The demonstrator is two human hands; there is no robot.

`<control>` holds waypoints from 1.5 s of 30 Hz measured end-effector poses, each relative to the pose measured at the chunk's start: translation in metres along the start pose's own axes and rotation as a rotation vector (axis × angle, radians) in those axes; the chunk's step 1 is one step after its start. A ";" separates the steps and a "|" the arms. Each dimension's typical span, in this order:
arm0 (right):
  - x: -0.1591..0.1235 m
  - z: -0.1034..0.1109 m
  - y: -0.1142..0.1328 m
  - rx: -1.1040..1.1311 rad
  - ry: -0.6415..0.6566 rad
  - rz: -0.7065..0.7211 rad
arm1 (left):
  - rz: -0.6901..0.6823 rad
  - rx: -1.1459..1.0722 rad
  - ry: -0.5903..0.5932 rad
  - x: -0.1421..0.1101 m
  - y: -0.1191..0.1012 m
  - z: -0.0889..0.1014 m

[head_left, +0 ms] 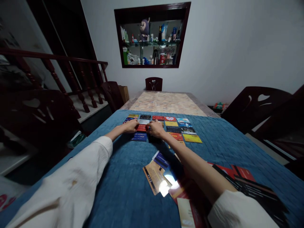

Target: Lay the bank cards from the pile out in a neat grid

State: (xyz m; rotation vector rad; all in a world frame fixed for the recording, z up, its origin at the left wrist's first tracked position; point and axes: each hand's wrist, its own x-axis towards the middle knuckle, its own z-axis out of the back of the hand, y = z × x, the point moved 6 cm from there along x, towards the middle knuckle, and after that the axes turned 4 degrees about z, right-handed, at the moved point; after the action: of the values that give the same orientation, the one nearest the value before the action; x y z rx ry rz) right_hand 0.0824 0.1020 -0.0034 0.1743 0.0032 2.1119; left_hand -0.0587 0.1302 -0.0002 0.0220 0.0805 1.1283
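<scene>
My left hand (131, 126) is closed at the left edge of a red card (142, 128) in the laid-out rows. At the card's right edge, the bent fingers of my right hand (156, 129) pinch together. A pale card (143, 121) lies just beyond the red one, and a blue card (139, 136) lies on the near side. Farther back are a black card (145, 117) and another red card (158, 118). My right hand partly hides the cards beneath it.
More cards, including a yellow card (192, 138), continue the rows to the right. Loose cards, among them a tan card (155, 177), overlap under my right forearm. Black cards (258, 193) spread at the near right. A blue cloth (114, 183) covers this end of the table.
</scene>
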 end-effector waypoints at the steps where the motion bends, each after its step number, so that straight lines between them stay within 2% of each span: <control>1: 0.001 -0.001 0.000 -0.001 0.005 -0.001 | -0.003 0.001 0.008 0.001 0.000 0.000; 13: 0.007 -0.007 0.000 0.001 0.048 0.002 | -0.035 0.002 0.041 0.008 -0.001 -0.005; 38: 0.003 -0.007 0.004 -0.037 0.032 0.013 | -0.047 0.054 0.086 0.017 0.002 -0.012; 45: -0.001 -0.001 0.004 -0.065 -0.004 0.026 | -0.014 0.078 0.048 0.014 0.006 -0.013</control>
State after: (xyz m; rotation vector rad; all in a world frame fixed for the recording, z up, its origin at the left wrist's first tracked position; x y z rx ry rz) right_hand 0.0790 0.0991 -0.0043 0.1411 -0.0702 2.1341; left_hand -0.0593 0.1455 -0.0135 0.0635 0.1674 1.1116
